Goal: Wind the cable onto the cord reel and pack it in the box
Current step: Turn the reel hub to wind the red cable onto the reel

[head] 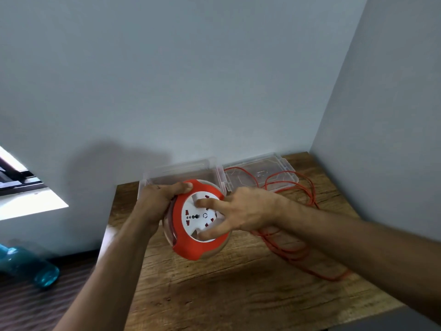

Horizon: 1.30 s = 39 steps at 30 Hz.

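An orange and white cord reel (191,247) is held above the wooden table (238,283), its white socket face tilted toward me. My left hand (155,201) grips the reel's left rim. My right hand (241,211) lies on the white socket face with spread fingers pressing into its notches. Loose orange cable (293,254) trails in loops on the table under and to the right of my right arm, reaching back over the lid. A clear plastic box (181,173) stands open behind the reel against the wall, its clear lid (260,175) lying flat to its right.
The table sits in a corner, with grey walls behind and on the right. Its left edge drops to a dark floor where a blue bottle (31,266) lies. A bright window sill (28,201) is at the far left.
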{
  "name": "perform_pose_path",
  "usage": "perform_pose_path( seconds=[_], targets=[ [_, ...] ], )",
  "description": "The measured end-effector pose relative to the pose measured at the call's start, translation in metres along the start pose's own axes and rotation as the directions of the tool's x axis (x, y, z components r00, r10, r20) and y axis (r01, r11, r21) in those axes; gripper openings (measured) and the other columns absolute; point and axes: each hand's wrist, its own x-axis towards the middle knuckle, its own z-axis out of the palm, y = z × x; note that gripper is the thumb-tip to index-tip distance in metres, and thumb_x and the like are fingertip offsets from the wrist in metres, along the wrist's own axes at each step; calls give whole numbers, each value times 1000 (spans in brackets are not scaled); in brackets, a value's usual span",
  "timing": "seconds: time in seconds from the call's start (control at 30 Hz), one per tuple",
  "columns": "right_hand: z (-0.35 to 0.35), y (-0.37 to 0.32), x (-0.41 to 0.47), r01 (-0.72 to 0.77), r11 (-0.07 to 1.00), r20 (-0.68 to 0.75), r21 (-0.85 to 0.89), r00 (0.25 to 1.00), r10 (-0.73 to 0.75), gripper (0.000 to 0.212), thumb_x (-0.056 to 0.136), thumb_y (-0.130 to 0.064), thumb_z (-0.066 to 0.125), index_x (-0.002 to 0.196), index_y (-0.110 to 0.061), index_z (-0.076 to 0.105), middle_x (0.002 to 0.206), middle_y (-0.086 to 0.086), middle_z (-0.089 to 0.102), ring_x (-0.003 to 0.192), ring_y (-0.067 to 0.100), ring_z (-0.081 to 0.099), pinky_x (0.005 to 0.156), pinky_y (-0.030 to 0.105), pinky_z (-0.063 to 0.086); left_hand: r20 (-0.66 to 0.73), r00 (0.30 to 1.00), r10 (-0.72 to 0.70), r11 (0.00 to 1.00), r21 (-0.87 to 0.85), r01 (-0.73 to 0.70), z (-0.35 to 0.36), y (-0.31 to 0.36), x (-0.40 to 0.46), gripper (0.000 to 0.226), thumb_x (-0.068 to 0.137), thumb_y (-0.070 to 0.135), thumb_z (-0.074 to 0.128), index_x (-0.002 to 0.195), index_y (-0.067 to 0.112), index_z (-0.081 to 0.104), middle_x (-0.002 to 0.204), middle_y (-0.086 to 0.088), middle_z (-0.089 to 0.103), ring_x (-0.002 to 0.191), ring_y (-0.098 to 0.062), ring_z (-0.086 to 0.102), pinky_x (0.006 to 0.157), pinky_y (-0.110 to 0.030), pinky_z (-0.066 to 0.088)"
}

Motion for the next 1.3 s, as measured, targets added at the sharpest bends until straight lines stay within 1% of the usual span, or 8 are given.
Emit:
perform_pose_path(
  seconds=[0.33, 0.43, 0.53, 0.63, 0.73, 0.9, 1.03, 1.3],
  targets=[
    [24, -11, 34, -336, 937, -37, 92, 939, 341, 63, 95, -39, 60, 150, -40, 31, 127, 18, 57, 72, 25, 64, 54, 33, 56, -158, 987, 25, 1000, -11, -27, 1, -4, -1, 11, 71, 25, 89, 71, 17, 82, 76, -7, 82, 69, -27, 80, 55, -31, 61],
    [32, -30, 48, -674, 550, -78, 493, 595, 800, 66, 84, -48, 63, 145, -43, 39, 113, 6, 71, 86, 26, 70, 67, 36, 58, -286, 945, 161, 985, -20, -174, 8, -7, -5, 13, 62, 45, 87, 71, 37, 83, 76, 6, 82, 72, -19, 80, 66, -35, 62],
    [32, -51, 68, -442, -121, 262, 889, 273, 926, 72, 81, -40, 74, 144, -43, 41, 116, 4, 72, 77, 20, 74, 57, 30, 59, -345, 868, 358, 931, 60, -360, 18, -14, -15, 18, 65, 48, 84, 83, 48, 81, 75, 16, 80, 71, -7, 78, 60, -19, 58],
    [24, -58, 73, 0, -627, 601, 779, 286, 746, 68, 88, -34, 75, 145, -45, 39, 109, 10, 72, 49, 17, 67, 39, 25, 48, -346, 827, 443, 894, 106, -435, 19, -21, -20, 25, 70, 46, 84, 95, 44, 80, 80, 21, 79, 72, -3, 76, 58, -12, 56],
    [16, -57, 61, 68, -772, 701, 632, 376, 606, 62, 96, -23, 67, 144, -42, 34, 102, 14, 72, 49, 18, 66, 38, 24, 47, -386, 853, 350, 923, -16, -386, 13, -25, -20, 22, 66, 47, 85, 88, 44, 81, 74, 17, 80, 66, -7, 78, 53, -16, 57],
    [18, -52, 34, -449, -186, 365, 874, 355, 861, 40, 93, -22, 69, 126, -36, 52, 87, -3, 73, 51, 4, 67, 43, 25, 50, -387, 912, 137, 963, -164, -214, 10, -28, -18, 13, 74, 31, 87, 67, 40, 82, 65, 8, 80, 59, -13, 78, 47, -17, 56],
    [20, -40, 18, -534, 788, -65, 307, 814, 577, 54, 91, -21, 69, 137, -38, 47, 130, 9, 59, 78, 22, 69, 55, 35, 59, -293, 951, 96, 988, -89, -127, 4, -28, -14, 21, 79, 31, 84, 60, 39, 81, 65, 8, 79, 59, -12, 78, 46, -17, 56],
    [2, -6, 22, -54, 989, 76, 140, 996, 43, 80, 87, -14, 73, 149, -43, 31, 155, 16, 20, 93, 37, 66, 57, 45, 61, 66, 998, -5, 988, 154, -5, -15, -6, 0, 15, 82, 33, 80, 73, 21, 83, 78, -13, 82, 67, -33, 80, 55, -35, 62]
  ],
)
